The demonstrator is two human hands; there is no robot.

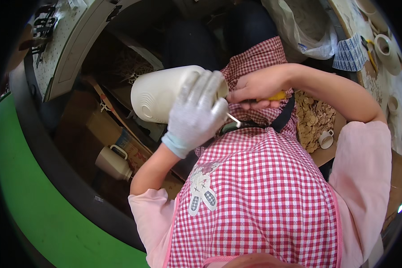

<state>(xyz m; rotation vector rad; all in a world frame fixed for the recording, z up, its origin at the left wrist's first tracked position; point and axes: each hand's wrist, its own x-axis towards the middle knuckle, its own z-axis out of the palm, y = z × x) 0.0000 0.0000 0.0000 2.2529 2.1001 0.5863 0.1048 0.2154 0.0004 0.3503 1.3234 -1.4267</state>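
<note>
My left hand (196, 111), in a pale grey-white work glove, wraps round a cream plastic jug (158, 91) lying on its side over my lap. Concentric ridges mark its far left end, and its open rim points right. Bare and closed, my right hand (261, 89) grips a yellow-handled tool (278, 96) close to that rim. The tool's working end is hidden by the fingers. A thin, bent white piece (233, 119) sticks out below the gloved fingers; I cannot tell what it belongs to.
At right, a cardboard box (337, 129) holds cream trimmings (315, 111) and a small white piece (326, 139). A clear plastic bag (306, 27) hangs beyond. Cream jugs (386, 53) and a yellow-black tool (370, 56) lie on the right-hand table. Another jug (114, 163) sits low left.
</note>
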